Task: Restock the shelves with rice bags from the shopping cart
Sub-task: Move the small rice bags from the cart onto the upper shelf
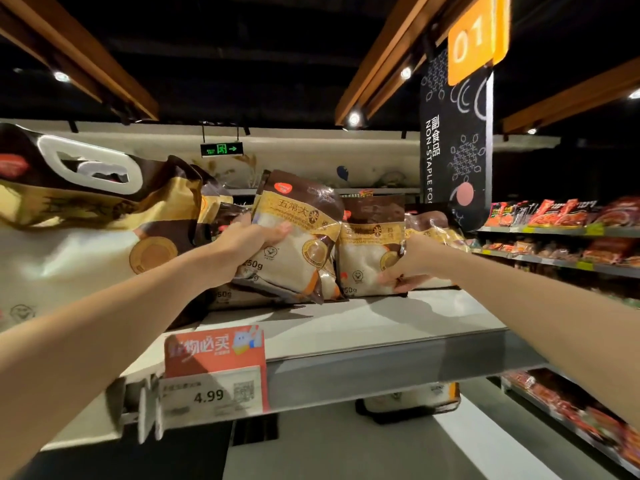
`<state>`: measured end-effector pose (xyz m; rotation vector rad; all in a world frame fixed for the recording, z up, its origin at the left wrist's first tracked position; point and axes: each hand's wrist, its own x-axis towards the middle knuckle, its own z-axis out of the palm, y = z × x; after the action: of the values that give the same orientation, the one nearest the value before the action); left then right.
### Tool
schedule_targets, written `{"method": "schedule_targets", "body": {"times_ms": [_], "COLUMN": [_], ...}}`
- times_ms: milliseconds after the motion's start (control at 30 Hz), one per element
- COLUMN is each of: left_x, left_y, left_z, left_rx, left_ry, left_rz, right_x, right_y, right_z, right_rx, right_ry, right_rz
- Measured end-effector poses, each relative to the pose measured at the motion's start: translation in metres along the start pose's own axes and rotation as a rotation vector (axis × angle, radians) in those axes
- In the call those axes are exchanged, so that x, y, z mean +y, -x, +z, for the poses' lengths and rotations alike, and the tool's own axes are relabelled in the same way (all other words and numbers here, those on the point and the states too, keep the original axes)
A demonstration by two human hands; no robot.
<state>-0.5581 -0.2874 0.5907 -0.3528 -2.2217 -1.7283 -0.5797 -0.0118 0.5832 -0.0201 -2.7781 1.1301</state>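
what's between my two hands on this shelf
Head view: two small rice bags. The left hand grips the tilted rice bag; next to it stands the upright rice bag, its lower corner held by the right hand.

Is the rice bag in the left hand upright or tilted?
Tilted: the left hand grips the rice bag, whose label band slopes down rightward.

The bag (304, 220) in the left hand (247, 242) was brown with a gold band, white below. The tag (214, 348) under that hand was orange-red, shelf (381, 370) edge grey.
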Motion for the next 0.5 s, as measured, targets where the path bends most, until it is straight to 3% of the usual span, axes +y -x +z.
{"method": "schedule_targets", "body": {"times_ms": [100,267,333,433,500], "left_x": [0.015,0.042,0.051,0.065,0.073], "left_y": [0.005,0.009,0.010,0.013,0.014], "left_z": [-0.001,0.012,0.023,0.046,0.065], "left_rx": [-0.008,0.010,0.016,-0.006,-0.038], "left_ry": [-0.035,-0.050,-0.068,-0.031,0.013], "left_rz": [0.044,0.048,0.038,0.039,0.042], "right_x": [0.000,-0.001,-0.005,-0.009,-0.008], "right_y": [0.012,0.024,0.037,0.055,0.058], "right_z": [-0.005,-0.020,-0.024,-0.029,-0.032], "right_rx": [0.000,0.245,0.190,-0.030,-0.117], "right_ry": [-0.029,-0.073,-0.210,-0.502,-0.566], "right_rz": [0.012,-0.198,-0.202,-0.174,-0.212]}}
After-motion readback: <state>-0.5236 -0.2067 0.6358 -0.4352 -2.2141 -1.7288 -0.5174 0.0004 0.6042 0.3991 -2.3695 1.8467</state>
